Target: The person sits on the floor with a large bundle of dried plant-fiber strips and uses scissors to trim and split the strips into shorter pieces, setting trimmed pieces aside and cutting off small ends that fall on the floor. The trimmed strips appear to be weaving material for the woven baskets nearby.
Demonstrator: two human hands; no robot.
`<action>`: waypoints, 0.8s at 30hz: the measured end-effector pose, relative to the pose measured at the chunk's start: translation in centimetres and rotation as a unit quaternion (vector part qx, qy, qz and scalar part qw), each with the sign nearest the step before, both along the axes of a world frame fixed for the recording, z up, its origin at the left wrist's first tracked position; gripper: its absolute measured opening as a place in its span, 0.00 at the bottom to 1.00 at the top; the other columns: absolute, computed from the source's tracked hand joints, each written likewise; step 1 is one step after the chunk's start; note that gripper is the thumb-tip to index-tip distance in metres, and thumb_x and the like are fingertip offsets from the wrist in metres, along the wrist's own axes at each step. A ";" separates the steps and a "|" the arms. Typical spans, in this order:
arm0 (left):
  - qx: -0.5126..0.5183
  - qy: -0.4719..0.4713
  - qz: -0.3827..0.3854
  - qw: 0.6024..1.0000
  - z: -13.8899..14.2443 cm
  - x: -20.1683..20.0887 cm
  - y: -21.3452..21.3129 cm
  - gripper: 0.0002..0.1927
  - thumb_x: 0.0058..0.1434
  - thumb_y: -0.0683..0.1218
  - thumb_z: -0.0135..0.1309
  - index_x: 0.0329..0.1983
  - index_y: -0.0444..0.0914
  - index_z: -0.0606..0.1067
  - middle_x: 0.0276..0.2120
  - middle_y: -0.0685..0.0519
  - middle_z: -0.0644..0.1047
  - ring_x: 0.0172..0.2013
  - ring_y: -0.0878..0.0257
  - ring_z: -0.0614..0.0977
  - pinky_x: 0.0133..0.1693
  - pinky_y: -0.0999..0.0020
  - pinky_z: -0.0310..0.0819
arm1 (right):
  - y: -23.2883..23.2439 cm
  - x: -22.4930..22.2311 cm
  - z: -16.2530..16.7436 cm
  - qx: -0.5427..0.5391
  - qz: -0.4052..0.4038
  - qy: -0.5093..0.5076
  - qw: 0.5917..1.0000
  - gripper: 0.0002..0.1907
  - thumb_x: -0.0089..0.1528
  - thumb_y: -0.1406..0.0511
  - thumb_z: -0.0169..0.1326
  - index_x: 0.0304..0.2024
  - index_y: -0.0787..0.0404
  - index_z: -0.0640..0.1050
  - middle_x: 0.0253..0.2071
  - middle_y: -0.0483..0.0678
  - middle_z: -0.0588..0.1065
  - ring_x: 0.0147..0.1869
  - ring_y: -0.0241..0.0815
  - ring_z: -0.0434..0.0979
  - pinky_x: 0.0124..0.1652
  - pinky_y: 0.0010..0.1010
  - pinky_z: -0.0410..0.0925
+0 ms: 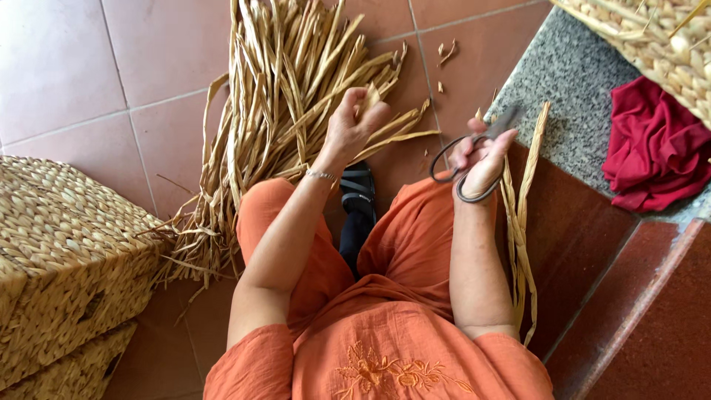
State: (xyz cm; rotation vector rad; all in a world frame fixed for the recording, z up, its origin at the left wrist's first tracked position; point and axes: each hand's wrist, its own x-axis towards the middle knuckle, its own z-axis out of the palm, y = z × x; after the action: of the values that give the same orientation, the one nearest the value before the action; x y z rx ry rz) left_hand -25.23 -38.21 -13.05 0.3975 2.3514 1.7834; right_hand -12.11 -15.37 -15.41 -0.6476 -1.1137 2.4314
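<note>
Nearest the camera is the orange embroidered cotton tunic (385,355) of the seated person, with both bare forearms extending up the frame. The right hand (481,159) is closed around the loop handles of a pair of dark metal scissors (474,152); the scissors' long axis runs diagonally, blades pointing up and to the right toward the grey speckled stone ledge (570,96). Whether the blades are parted cannot be determined. Long pale dried-straw strands (518,244) hang beside the right forearm, their long axis near vertical. The left hand (354,122) is curled shut, pinching a short folded piece of dried straw (369,98) between fingertips and thumb. Beyond it lies a large fanned bundle of dried straw strips (281,96) on the terracotta tiled floor (111,67). A woven straw basket (59,252) stands at the left; a crumpled red cloth (652,148) rests on the ledge
</note>
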 end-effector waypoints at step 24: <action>-0.522 0.049 -0.230 0.820 -12.5 -1.6 9.3 0.19 0.74 0.57 0.43 0.53 0.44 0.78 0.55 0.52 0.75 0.60 0.53 0.72 0.57 0.47 0.66 | 2.2 -2.1 -1.7 -0.031 -0.129 0.027 0.991 0.32 0.68 0.40 0.47 0.53 0.61 0.74 0.30 0.45 0.70 0.27 0.36 0.66 0.30 0.26 0.62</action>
State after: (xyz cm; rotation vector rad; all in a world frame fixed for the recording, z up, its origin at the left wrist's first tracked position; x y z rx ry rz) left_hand -26.84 -28.86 -25.58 0.7595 2.5512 0.1457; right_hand -14.17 -13.16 -17.09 -0.6959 -0.8765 2.2539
